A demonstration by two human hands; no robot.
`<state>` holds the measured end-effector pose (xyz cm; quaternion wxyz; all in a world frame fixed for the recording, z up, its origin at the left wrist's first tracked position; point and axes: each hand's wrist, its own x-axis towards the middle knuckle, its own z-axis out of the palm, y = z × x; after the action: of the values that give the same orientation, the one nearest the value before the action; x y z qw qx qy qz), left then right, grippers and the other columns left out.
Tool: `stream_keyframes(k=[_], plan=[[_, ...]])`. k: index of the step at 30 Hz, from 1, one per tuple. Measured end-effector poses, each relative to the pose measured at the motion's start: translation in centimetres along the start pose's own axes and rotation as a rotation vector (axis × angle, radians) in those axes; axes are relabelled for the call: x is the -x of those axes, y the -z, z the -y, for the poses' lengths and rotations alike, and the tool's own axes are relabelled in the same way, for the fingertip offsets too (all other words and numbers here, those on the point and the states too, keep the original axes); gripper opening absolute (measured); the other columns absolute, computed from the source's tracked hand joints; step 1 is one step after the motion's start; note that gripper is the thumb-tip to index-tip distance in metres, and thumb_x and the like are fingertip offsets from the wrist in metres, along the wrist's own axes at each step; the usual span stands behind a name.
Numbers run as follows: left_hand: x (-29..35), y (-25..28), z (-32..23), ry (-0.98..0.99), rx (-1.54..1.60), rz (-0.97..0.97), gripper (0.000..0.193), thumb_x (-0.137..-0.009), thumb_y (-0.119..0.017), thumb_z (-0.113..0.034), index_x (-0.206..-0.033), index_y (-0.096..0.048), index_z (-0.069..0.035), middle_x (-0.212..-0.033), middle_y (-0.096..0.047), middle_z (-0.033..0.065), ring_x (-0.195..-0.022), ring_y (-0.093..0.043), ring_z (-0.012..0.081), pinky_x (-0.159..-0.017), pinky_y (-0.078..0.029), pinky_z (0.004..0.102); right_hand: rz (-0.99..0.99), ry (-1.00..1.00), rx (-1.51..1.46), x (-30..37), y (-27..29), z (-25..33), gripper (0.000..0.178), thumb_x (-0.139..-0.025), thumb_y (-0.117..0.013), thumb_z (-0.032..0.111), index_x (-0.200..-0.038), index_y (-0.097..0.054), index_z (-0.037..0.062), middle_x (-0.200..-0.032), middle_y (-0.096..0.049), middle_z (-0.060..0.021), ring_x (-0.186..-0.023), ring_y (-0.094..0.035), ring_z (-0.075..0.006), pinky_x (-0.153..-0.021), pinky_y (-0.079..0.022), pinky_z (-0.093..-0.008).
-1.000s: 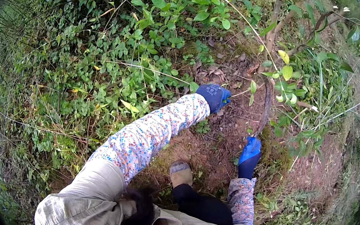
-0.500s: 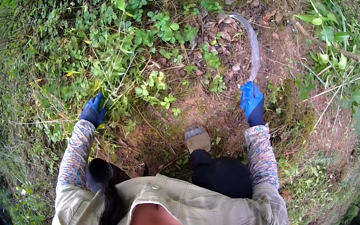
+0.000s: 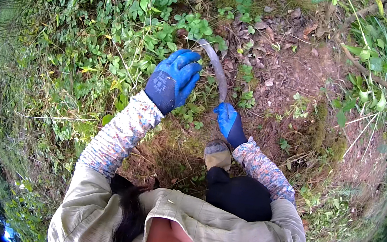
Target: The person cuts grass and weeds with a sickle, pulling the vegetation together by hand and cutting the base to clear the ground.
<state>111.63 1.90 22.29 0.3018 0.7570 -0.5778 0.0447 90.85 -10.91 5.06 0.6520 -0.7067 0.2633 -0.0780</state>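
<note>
My right hand [image 3: 230,125], in a blue-coated glove, is closed round the lower end of a sickle [image 3: 218,69]. Its long grey curved blade reaches up and to the left, over low leaves and brown leaf litter. To the left, my left hand [image 3: 173,80], gloved the same way, is above the low green plants [image 3: 108,49]. Its fingers are bent and a little apart, pointing toward the blade, which they do not appear to touch. Nothing shows sticking out of them, though the palm side is hidden.
My shoe [image 3: 217,155] is on bare soil just below the right hand. A cut branch with leaves [image 3: 372,76] lies at the upper right beside thin stalks. Mossy ground [image 3: 323,134] is right of the sickle. Dense undergrowth [image 3: 33,75] covers the left side.
My left hand has come up out of the plants, moving up and to the right. My right hand has swung the sickle leftward, nearer the left hand.
</note>
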Motion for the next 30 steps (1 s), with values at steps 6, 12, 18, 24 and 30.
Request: stream_keyframes(k=[6,12,18,24,30], plan=[[-5.7,-10.4,5.7,0.058,-0.272,0.339,0.043,-0.085,-0.06,-0.018,-0.127,-0.053,-0.009,-0.144,-0.038,0.0138,-0.132,-0.038,0.0343,-0.096,-0.047,0.0454,-0.2,-0.256,-0.516,-0.8,5.9,3.6,0.03,-0.101,-0.043,0.032,-0.096,-0.057,0.0056,-0.054,-0.04,0.0037,-0.037,-0.032,-0.0067,-0.033,-0.028,-0.0242],[-9.5,-13.0,13.9,0.65,-0.375,0.35,0.09,-0.079,-0.072,-0.039,-0.15,-0.019,-0.022,-0.155,-0.015,0.015,-0.138,-0.029,0.0354,-0.1,-0.043,0.0527,-0.095,-0.326,-0.32,0.3,7.0,3.4,0.029,-0.101,-0.043,0.031,-0.099,-0.058,0.0054,-0.058,-0.041,0.0049,-0.042,-0.034,-0.0059,-0.036,-0.027,-0.0235],[-13.8,-9.5,14.4,0.917,-0.33,0.752,0.051,-0.081,-0.069,-0.024,-0.13,-0.055,-0.012,-0.138,-0.05,0.0124,-0.125,-0.05,0.0314,-0.098,-0.046,0.0504,0.039,-0.308,-0.324,-4.4,7.8,4.3,0.025,-0.1,-0.043,0.025,-0.101,-0.058,0.0057,-0.059,-0.041,0.0048,-0.042,-0.033,-0.0057,-0.038,-0.027,-0.024],[-11.7,-10.8,13.8,0.725,-0.442,0.605,0.05,-0.08,-0.068,-0.016,-0.128,-0.052,-0.013,-0.136,-0.05,0.0118,-0.124,-0.051,0.0325,-0.096,-0.046,0.0514,0.122,-0.004,0.274,-12.5,5.9,3.2,0.043,-0.101,-0.039,0.04,-0.088,-0.055,0.0017,-0.06,-0.047,-0.0032,-0.051,-0.046,-0.0153,-0.051,-0.039,-0.0331],[-10.3,-8.4,13.2,0.646,-0.492,0.466,0.03,-0.087,-0.054,-0.012,-0.117,-0.057,-0.011,-0.119,-0.06,0.0154,-0.114,-0.057,0.0329,-0.09,-0.05,0.0454,0.09,0.098,0.573,-9.6,3.6,3.1,0.039,-0.099,-0.041,0.035,-0.093,-0.06,0.0019,-0.077,-0.062,-0.0235,-0.073,-0.058,-0.0452,-0.065,-0.046,-0.0504]])
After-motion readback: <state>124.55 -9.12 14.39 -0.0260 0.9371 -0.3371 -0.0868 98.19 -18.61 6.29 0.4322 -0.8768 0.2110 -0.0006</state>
